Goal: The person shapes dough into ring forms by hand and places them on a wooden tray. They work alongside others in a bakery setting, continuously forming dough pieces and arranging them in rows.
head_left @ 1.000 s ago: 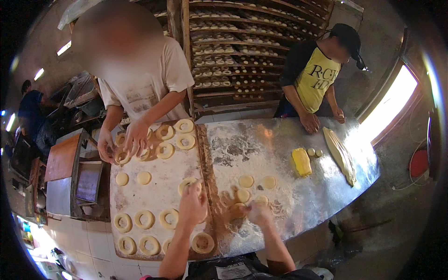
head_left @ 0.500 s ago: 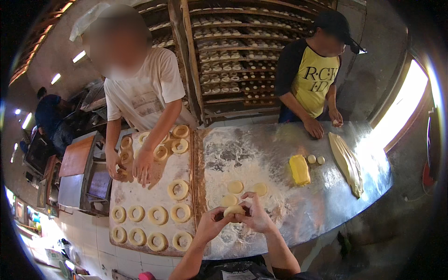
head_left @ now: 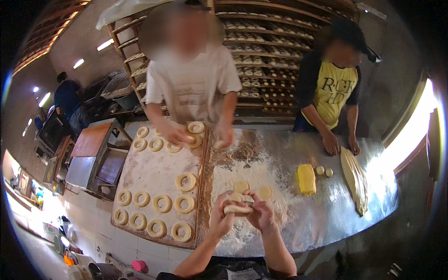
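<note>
My left hand (head_left: 223, 214) and my right hand (head_left: 259, 210) grip a pale piece of dough (head_left: 237, 210) between them, above the floured part of the steel table; the dough looks stretched, partly hidden by my fingers. Flat dough discs (head_left: 265, 192) lie just beyond my hands. To my left, a floured board (head_left: 144, 175) bears several dough rings (head_left: 162, 203), in rows near its front and far edges.
Across the table, a person in a white shirt (head_left: 191, 88) handles dough; one in yellow (head_left: 333, 93) stands by long dough (head_left: 354, 182). A yellow block (head_left: 306, 179) and two balls (head_left: 325, 171) lie right. Behind are racks (head_left: 270, 60), a metal cart (head_left: 86, 168) and another person (head_left: 67, 102).
My left hand has left the board and joined my right hand on the dough, now stretched more. The white-shirted person's hands have moved right and further back. The view has shifted.
</note>
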### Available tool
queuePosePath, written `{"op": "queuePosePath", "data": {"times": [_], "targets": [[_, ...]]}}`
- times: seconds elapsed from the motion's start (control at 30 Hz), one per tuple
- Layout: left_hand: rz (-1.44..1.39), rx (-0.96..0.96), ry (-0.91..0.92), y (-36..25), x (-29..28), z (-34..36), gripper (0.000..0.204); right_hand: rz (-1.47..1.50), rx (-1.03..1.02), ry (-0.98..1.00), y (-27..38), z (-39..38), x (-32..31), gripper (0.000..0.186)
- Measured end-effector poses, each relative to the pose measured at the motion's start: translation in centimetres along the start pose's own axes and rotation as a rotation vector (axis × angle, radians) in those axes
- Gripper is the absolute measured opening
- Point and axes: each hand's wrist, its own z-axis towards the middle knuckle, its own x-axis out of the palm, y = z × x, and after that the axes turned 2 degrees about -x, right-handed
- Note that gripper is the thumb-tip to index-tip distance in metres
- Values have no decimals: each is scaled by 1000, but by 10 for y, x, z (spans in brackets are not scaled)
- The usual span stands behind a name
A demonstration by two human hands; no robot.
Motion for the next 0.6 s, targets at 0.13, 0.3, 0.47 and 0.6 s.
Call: {"op": "queuePosePath", "data": {"times": [0.13, 0.3, 0.47, 0.6], "targets": [[-65, 74, -36, 0, -14, -6, 40, -904, 14, -409, -18, 11, 12, 54], [697, 247, -189, 4, -32, -4, 31, -382, -86, -194, -37, 27, 38, 81], [506, 128, -247, 2, -65, -3, 22, -777, 72, -180, -62, 50, 52, 69], [653, 185, -195, -6, -95, 3, 21, -861, 6, -144, -90, 73, 47, 74]]}}
